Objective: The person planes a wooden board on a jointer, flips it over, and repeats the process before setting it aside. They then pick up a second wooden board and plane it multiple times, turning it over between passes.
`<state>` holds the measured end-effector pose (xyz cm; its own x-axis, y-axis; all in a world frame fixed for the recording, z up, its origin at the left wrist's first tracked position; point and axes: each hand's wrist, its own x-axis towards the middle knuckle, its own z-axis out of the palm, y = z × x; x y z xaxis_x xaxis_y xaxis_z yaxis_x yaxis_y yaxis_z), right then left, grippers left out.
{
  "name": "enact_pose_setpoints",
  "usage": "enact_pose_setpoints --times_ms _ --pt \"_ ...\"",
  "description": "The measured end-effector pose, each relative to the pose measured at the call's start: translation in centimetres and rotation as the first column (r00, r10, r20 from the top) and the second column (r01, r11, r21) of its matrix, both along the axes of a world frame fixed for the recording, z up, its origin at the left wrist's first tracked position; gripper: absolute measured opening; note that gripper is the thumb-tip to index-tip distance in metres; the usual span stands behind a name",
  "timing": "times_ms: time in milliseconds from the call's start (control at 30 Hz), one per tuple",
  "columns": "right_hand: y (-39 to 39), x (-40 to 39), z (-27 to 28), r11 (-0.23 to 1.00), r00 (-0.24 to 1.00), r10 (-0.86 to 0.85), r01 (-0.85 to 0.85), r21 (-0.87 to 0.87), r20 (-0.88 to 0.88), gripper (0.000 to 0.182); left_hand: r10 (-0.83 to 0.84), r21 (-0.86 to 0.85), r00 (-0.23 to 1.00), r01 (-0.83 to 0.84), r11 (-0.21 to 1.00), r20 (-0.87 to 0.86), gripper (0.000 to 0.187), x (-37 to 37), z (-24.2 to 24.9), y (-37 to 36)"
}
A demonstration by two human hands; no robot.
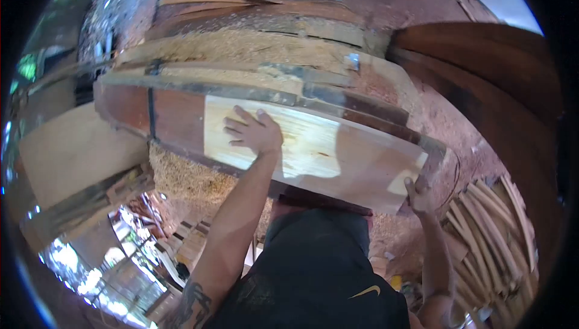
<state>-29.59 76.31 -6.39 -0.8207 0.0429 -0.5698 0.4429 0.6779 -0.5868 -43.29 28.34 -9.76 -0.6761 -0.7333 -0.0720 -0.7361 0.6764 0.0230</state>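
A pale wooden board [307, 148] lies flat on a long reddish-brown machine bed [123, 104], with sunlight and shadow across it. My left hand [258, 132] rests palm down on the board's left part, its fingers spread. At the board's right end, my right hand [419, 197] grips the near corner, thumb on top and the other fingers mostly hidden below the edge. A dark strip crosses the bed to the left of the board.
Sawdust [187, 178] lies in heaps beside and beyond the bed. Curved wooden strips [491, 232] are stacked at the lower right. A wide pale panel [84, 151] is at the left. Large brown boards [482, 57] stand at the upper right.
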Motion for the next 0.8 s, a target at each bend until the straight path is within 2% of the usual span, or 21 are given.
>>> enact_pose_setpoints --times_ms 67,167,200,233,267,333,400,500,600,700,800 --pt "0.5 -1.2 -0.3 0.996 0.979 0.037 -0.019 -0.088 0.202 0.036 -0.029 -0.013 0.999 0.028 1.0 -0.037 0.083 0.4 -0.3 -0.4" --pt "1.5 1.3 -3.8 0.992 0.983 0.05 -0.07 -0.109 -0.176 0.029 -0.016 0.021 0.999 0.016 1.0 -0.035 0.085 0.3 0.0 -0.5" --pt "3.2 1.5 -5.0 0.991 0.994 0.014 0.001 -0.135 0.108 0.034 -0.023 0.007 0.999 0.024 1.0 -0.024 0.084 0.5 -0.5 -0.9" --pt "4.8 1.5 -6.1 0.992 0.925 -0.008 0.053 -0.11 0.381 0.041 -0.01 0.02 1.0 0.01 1.0 -0.019 0.084 0.4 -0.1 -0.9" --pt "2.6 1.6 -4.7 0.974 0.988 -0.086 0.109 -0.2 0.125 0.052 -0.004 0.039 1.0 0.005 0.999 -0.006 0.083 0.3 0.4 -1.1" --pt "0.4 -2.0 -1.8 0.998 0.906 0.065 -0.058 -0.03 0.417 0.059 0.013 0.051 1.0 -0.012 0.999 -0.021 0.082 0.1 0.4 -2.7" --pt "1.0 -0.8 -5.6 0.995 0.869 0.076 -0.1 0.024 0.488 0.065 0.024 0.061 1.0 -0.023 0.998 -0.018 0.082 -0.5 0.4 -4.7" --pt "-5.7 -2.6 -2.0 0.984 0.962 0.142 -0.162 0.068 0.235 0.074 0.04 0.078 0.999 -0.041 0.996 0.017 0.082 -1.6 1.2 -8.6" --pt "-10.9 -5.6 2.8 0.974 0.943 0.222 -0.227 -0.009 0.249 0.074 0.055 0.104 0.998 -0.059 0.993 0.034 0.083 -2.3 1.7 -11.3" --pt "-11.3 -5.8 0.4 0.956 0.884 0.288 -0.286 -0.062 0.367 0.076 0.051 0.113 0.999 -0.053 0.992 0.018 0.083 -2.7 2.5 -13.2" --pt "-13.3 -6.0 0.4 0.961 0.92 0.274 -0.255 -0.105 0.279 0.076 0.039 0.09 0.999 -0.04 0.995 0.011 0.081 -3.1 2.5 -15.4"
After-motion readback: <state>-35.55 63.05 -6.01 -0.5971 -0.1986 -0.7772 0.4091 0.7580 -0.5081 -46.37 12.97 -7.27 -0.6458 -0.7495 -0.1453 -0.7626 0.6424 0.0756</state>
